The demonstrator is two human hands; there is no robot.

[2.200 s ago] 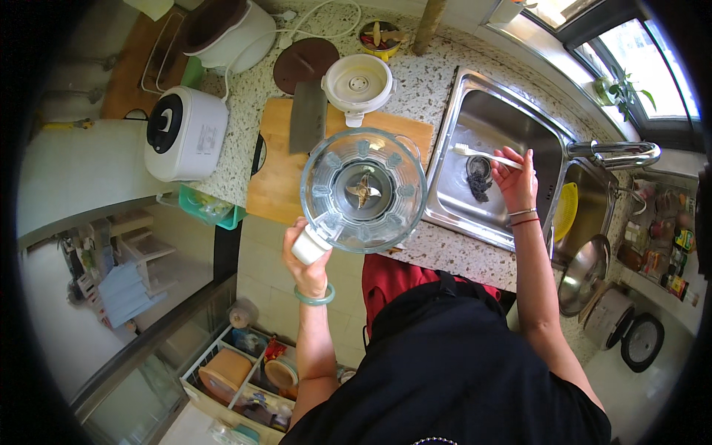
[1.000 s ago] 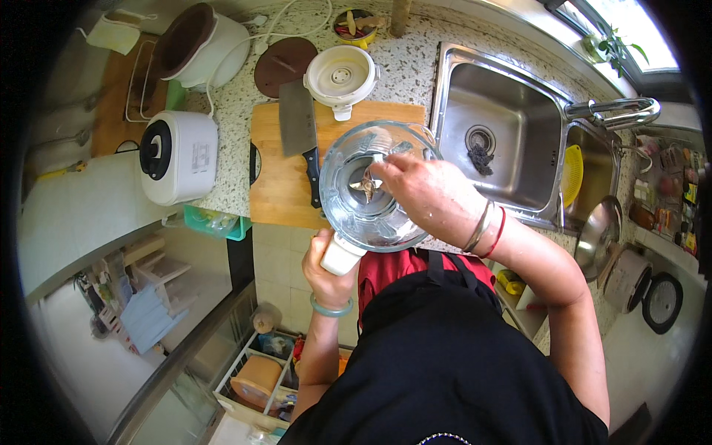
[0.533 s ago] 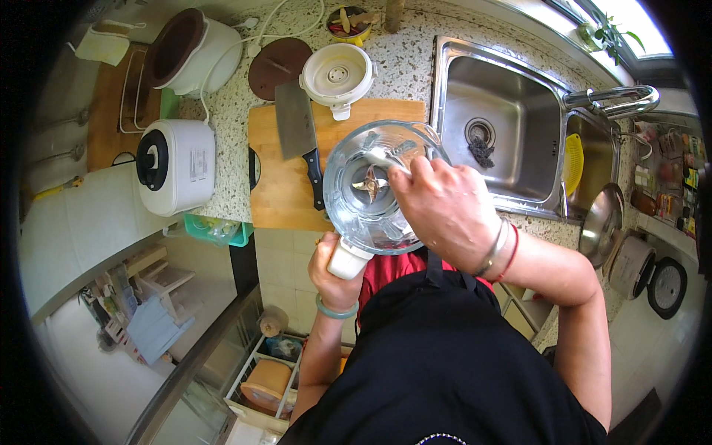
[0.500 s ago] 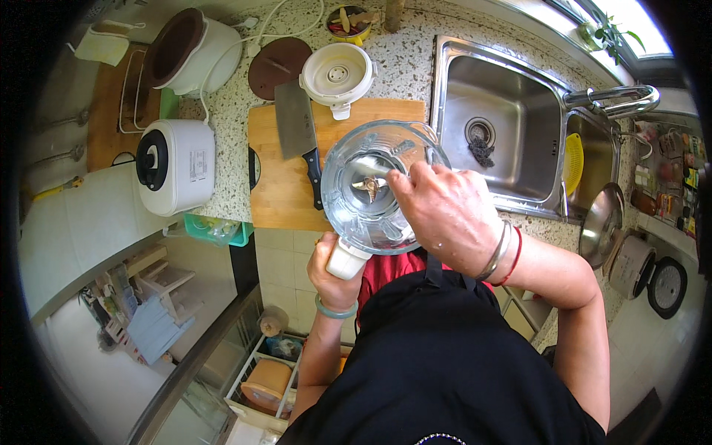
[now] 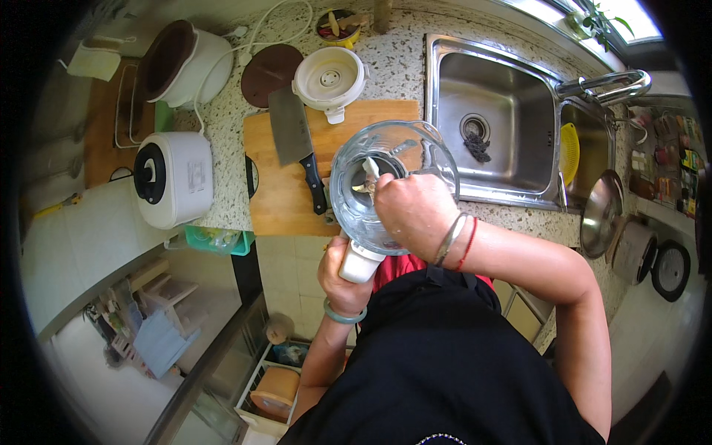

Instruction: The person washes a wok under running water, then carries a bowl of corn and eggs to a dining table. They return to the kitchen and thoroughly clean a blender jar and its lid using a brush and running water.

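The left hand (image 5: 341, 278) grips the jug (image 5: 354, 216) by its white handle (image 5: 360, 264); the right hand (image 5: 417, 213), fingers curled, holds a brush (image 5: 371, 168) inside it, near the blades (image 5: 361, 188).

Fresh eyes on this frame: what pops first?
The glass blender jar at centre, its white handle in the left hand, the right hand holding a white brush inside it. Then the cleaver mostly on the wooden board, left of the jar, and the dark clump at the drain of the sink.

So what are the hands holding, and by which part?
Left hand: the jug, by its white handle. Right hand: a brush, its gripped part hidden.
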